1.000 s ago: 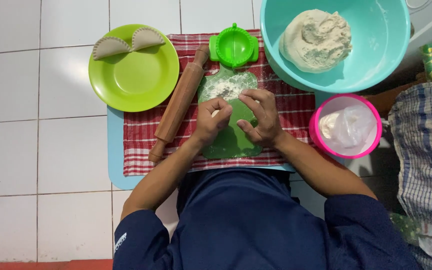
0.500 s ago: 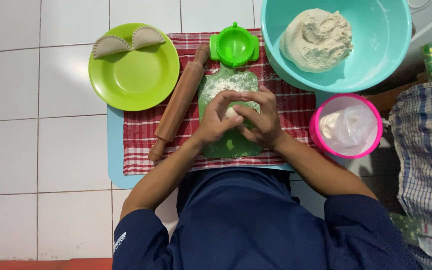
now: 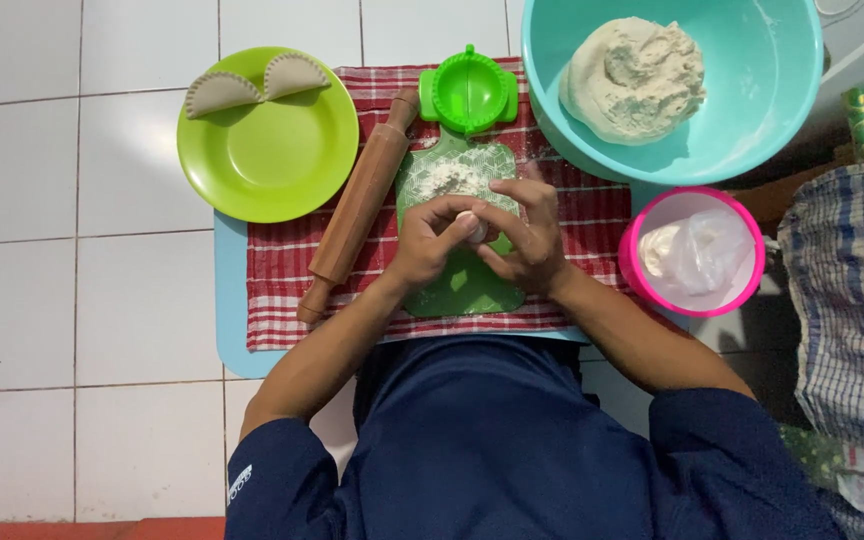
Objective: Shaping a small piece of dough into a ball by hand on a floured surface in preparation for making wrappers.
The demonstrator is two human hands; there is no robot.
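My left hand (image 3: pixel 430 243) and my right hand (image 3: pixel 518 237) meet over a green cutting board (image 3: pixel 462 290) and together pinch a small pale ball of dough (image 3: pixel 473 226). A patch of flour (image 3: pixel 447 180) lies on the board just beyond my fingers. A wooden rolling pin (image 3: pixel 354 210) lies diagonally on the red checked cloth (image 3: pixel 272 280) to the left of my left hand. A green round dumpling press (image 3: pixel 468 92) sits at the board's far end.
A lime green plate (image 3: pixel 267 150) with two folded pastries (image 3: pixel 252 85) stands at the left. A large teal bowl (image 3: pixel 752 90) with a lump of dough (image 3: pixel 634 78) sits at the right. A pink tub (image 3: pixel 694 250) with a plastic bag is nearby. Checked fabric (image 3: pixel 852 300) lies at the far right.
My hands have closed together over the board and lifted the small piece of dough between the fingertips; earlier they were pressed flatter on the board.
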